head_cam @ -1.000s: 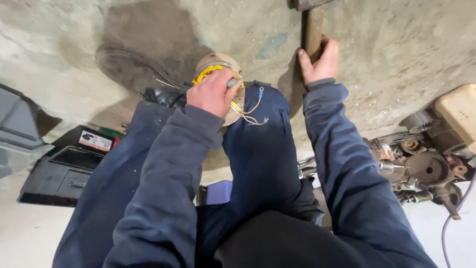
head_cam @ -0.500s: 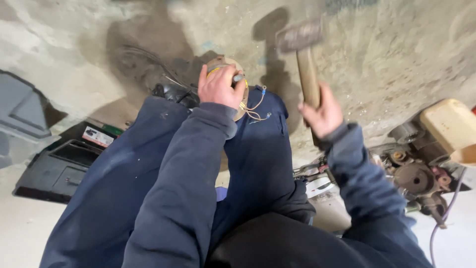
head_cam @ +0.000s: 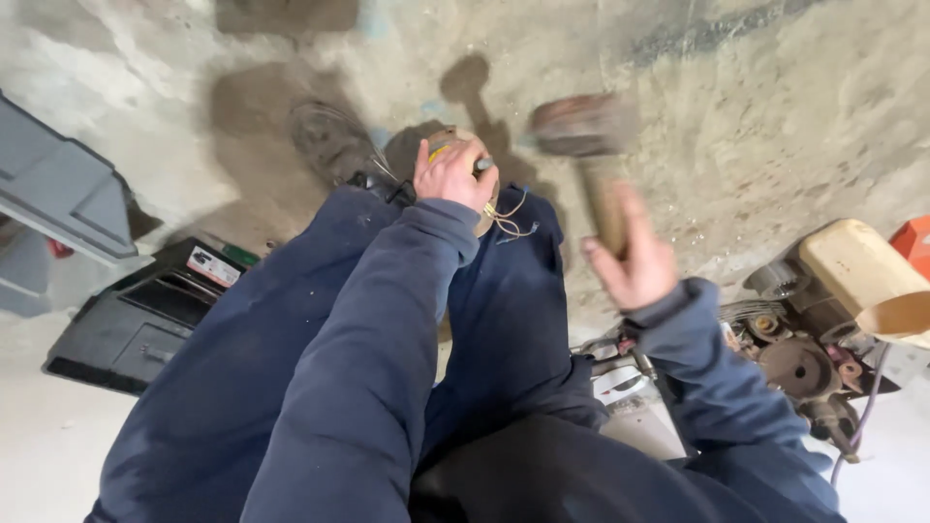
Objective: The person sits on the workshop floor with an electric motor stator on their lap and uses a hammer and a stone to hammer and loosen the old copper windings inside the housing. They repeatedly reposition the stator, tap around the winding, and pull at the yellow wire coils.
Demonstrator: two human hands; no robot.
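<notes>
From the head view, my left hand (head_cam: 453, 174) clamps its fingers around a round brownish part (head_cam: 484, 199) with yellow and thin wires, propped on my knee near the middle, while my right hand (head_cam: 630, 261) is fisted on the wooden handle of a hammer (head_cam: 584, 126), blurred just right of the part. I judge this is the striking step; the next blow needs the head square on the part, clear of my knuckles. Far left, an open black case (head_cam: 126, 334) carries a small white-and-red label (head_cam: 215, 265); at right sits a tan, rounded container (head_cam: 867, 276).
</notes>
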